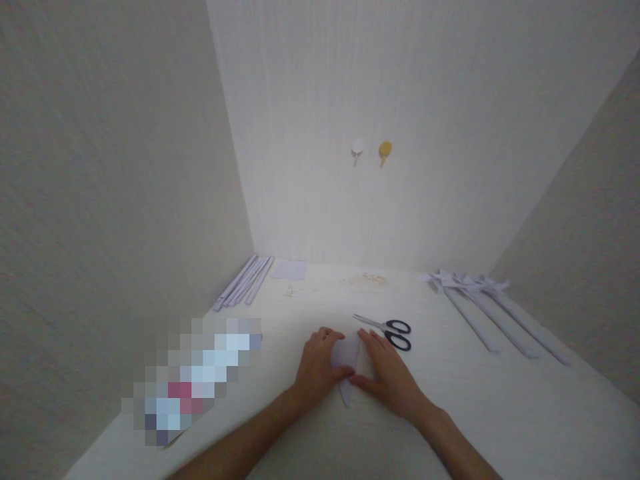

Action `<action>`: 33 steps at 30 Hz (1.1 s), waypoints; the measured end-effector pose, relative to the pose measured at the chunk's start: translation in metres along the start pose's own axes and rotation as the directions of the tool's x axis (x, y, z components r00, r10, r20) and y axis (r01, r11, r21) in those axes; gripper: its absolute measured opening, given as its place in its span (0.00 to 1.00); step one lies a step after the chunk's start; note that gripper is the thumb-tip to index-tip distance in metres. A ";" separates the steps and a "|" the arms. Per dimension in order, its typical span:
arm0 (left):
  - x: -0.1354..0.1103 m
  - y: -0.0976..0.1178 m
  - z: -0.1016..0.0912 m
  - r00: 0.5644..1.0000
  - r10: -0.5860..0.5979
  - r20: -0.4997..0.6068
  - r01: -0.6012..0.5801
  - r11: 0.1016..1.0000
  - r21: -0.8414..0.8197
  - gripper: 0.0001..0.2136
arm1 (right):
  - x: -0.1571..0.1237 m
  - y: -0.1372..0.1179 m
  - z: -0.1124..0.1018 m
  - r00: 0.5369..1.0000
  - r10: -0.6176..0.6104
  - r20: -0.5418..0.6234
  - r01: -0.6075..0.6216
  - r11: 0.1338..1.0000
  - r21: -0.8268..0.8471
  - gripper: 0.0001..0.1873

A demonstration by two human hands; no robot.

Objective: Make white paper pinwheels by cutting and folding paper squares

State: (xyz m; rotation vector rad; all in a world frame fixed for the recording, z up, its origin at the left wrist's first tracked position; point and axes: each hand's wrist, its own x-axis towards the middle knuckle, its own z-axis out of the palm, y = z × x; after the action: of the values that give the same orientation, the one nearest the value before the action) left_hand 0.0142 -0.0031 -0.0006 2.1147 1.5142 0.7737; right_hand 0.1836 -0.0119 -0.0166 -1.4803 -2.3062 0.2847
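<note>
A small piece of pale folded paper (345, 357) lies between my hands near the front of the white table, its pointed end toward me. My left hand (320, 363) grips it from the left, thumb on top and fingers curled at its far edge. My right hand (385, 373) holds its right edge, with thumb and fingertips against the paper. Just beyond my right hand, scissors (385, 327) with black handles lie with their blades pointing left. My palms hide part of the paper's outline.
Several rolled paper sticks (245, 283) lie at the back left beside a flat paper square (290, 270). More paper sticks with folded ends (480, 300) are at the right. A blurred-out object (200, 380) is at the left. Two hooks (385, 150) are on the back wall.
</note>
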 end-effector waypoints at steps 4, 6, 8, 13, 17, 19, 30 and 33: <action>0.000 0.000 -0.001 0.999 0.013 -0.042 -0.020 0.983 -0.183 0.23 | 0.001 0.002 0.005 0.998 0.020 -0.066 -0.012 0.994 0.110 0.38; 0.000 0.001 -0.002 0.998 0.007 -0.058 -0.023 0.957 -0.290 0.21 | 0.002 0.001 0.006 0.991 0.052 -0.124 -0.025 0.978 0.208 0.38; -0.001 0.002 -0.001 0.996 -0.041 -0.078 0.008 0.924 -0.383 0.21 | 0.005 -0.001 0.004 0.979 0.122 -0.161 -0.054 0.925 0.376 0.36; 0.000 0.004 0.002 0.986 -0.164 -0.024 0.110 0.760 -0.641 0.24 | 0.012 -0.012 -0.001 0.952 0.293 -0.092 -0.101 0.582 0.807 0.28; 0.002 0.005 0.003 0.992 -0.108 0.069 0.126 0.733 -0.669 0.10 | 0.014 -0.008 -0.010 0.941 0.304 -0.151 -0.039 0.537 0.843 0.25; 0.002 0.004 0.003 0.992 -0.110 0.066 0.126 0.729 -0.673 0.10 | 0.014 0.004 -0.017 0.917 0.304 -0.260 -0.034 0.707 0.707 0.16; 0.003 0.005 -0.001 0.980 -0.181 0.078 0.178 0.644 -0.744 0.09 | 0.009 0.047 -0.019 0.934 0.225 -0.279 -0.238 0.971 -0.015 0.09; 0.001 0.010 -0.004 0.978 -0.195 0.073 0.181 0.626 -0.759 0.09 | 0.007 0.042 -0.022 0.948 0.218 -0.230 -0.222 0.975 0.009 0.08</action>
State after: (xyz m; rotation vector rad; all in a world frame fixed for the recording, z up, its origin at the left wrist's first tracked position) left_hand 0.0186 -0.0053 0.0089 1.2820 1.0853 1.1056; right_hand 0.2251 0.0109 -0.0106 -1.6867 -1.9707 0.1446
